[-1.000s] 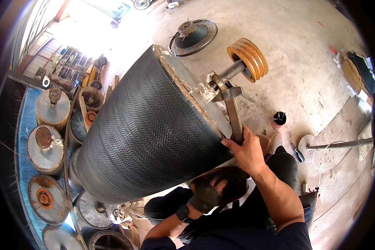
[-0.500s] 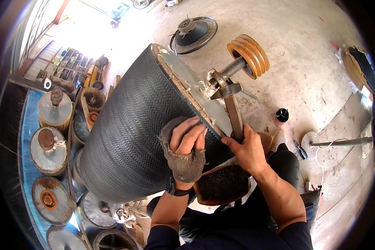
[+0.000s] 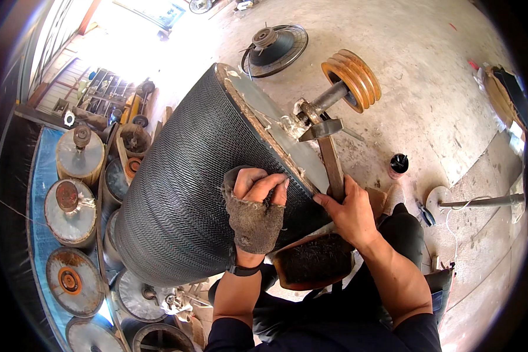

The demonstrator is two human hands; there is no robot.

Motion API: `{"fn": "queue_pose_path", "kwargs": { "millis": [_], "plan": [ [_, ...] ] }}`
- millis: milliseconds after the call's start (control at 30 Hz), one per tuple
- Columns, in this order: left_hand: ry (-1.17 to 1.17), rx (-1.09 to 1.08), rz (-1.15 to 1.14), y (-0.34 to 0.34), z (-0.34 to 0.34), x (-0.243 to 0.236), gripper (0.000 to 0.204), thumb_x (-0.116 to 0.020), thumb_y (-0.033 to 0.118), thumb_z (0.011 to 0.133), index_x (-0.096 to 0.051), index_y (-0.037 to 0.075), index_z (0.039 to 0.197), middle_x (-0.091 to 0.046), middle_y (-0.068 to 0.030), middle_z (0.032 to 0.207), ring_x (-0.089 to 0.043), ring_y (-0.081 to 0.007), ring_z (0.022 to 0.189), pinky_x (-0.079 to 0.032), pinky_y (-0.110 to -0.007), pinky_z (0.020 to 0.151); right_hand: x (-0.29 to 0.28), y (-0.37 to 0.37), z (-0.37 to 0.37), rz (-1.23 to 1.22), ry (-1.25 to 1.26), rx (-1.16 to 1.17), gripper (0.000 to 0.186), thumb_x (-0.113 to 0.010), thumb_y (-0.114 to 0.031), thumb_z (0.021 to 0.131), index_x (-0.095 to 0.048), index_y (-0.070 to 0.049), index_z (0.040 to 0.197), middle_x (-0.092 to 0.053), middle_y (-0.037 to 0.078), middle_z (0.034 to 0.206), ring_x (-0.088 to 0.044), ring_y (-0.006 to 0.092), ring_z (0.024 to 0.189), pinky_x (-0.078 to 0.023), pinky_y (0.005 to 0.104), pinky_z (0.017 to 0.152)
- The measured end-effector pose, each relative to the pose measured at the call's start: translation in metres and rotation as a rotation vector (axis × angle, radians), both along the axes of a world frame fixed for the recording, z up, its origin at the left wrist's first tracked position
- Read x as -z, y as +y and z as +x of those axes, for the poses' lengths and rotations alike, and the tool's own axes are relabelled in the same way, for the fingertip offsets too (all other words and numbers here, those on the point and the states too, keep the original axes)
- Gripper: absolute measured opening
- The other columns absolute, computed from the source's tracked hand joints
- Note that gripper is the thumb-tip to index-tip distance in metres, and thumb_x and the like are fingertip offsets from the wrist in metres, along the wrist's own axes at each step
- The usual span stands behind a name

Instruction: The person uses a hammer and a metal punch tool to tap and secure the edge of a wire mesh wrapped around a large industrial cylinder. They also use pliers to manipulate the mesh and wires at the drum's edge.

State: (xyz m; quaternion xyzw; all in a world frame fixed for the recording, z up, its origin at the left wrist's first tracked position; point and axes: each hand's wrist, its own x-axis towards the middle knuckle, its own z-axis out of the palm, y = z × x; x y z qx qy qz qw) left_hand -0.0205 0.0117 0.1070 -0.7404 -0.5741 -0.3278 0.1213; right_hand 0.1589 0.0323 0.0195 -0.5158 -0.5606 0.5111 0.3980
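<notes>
A large drum (image 3: pixel 176 170) lies across in front of me, its side covered in rows of black, ridged material. My left hand (image 3: pixel 256 208), in a worn grey fingerless glove, rests on that surface close to the end rim. Its fingers are curled; whatever they may pinch is hidden. With the thumb at the drum's rim, my right hand (image 3: pixel 353 212) is wrapped round the lower end of a brown bar (image 3: pixel 331 167). The bar reaches up to the metal bracket (image 3: pixel 321 129) by the drum's shaft. Bare right-hand fingers partly disappear behind the bar.
An orange grooved pulley (image 3: pixel 351 81) sits on the shaft. Below my hands is a tray (image 3: pixel 284 280) of dark bits. On the floor are a can (image 3: pixel 398 166), pliers (image 3: pixel 426 212) and a wire-rimmed reel (image 3: pixel 276 50). Several rollers (image 3: pixel 70 214) stand at left.
My left hand has shifted slightly left, its curled fingers a little changed in position. The right hand keeps its hold; the whole view has moved slightly.
</notes>
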Motion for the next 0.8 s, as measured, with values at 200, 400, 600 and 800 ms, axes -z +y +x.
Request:
{"fn": "queue_pose_path", "kwargs": {
  "millis": [200,400,600,800],
  "plan": [
    [0.112,0.007,0.004,0.003,0.008,-0.003,0.020,-0.081,0.006,0.075,-0.072,0.008,0.093,-0.059,-0.0077,0.096,-0.059,-0.0283,0.090,-0.049,-0.044,0.079,0.006,0.000,0.000,0.027,0.029,0.000,0.041,-0.084,-0.022,0.085,-0.057,0.007,0.096,-0.067,0.032,0.088,-0.068,0.0476,0.085,-0.053,0.0474,0.075],
    [0.124,-0.023,0.160,0.015,0.016,0.028,0.026,-0.079,0.009,0.074,-0.065,0.011,0.097,-0.058,-0.0081,0.098,-0.058,-0.0319,0.091,-0.046,-0.047,0.083,0.003,-0.001,0.000,0.010,-0.039,-0.009,0.041,-0.084,-0.023,0.085,-0.058,0.007,0.097,-0.068,0.032,0.088,-0.069,0.0467,0.084,-0.053,0.0470,0.075],
    [0.113,-0.011,0.210,0.018,0.009,0.041,0.025,-0.078,0.013,0.074,-0.066,0.012,0.097,-0.057,-0.0066,0.099,-0.058,-0.0308,0.091,-0.046,-0.049,0.085,0.001,-0.005,0.000,0.061,0.000,0.050,0.042,-0.085,-0.025,0.085,-0.056,0.005,0.091,-0.065,0.028,0.078,-0.066,0.0439,0.072,-0.052,0.0470,0.068],
    [0.084,-0.027,0.210,0.017,0.010,0.049,0.025,-0.077,0.015,0.075,-0.066,0.013,0.098,-0.056,-0.0058,0.102,-0.059,-0.0296,0.093,-0.046,-0.050,0.086,0.005,-0.010,0.002,0.135,-0.100,0.077,0.039,-0.081,-0.023,0.091,-0.053,0.004,0.087,-0.063,0.026,0.073,-0.061,0.0421,0.063,-0.050,0.0454,0.061]
  ]
}}
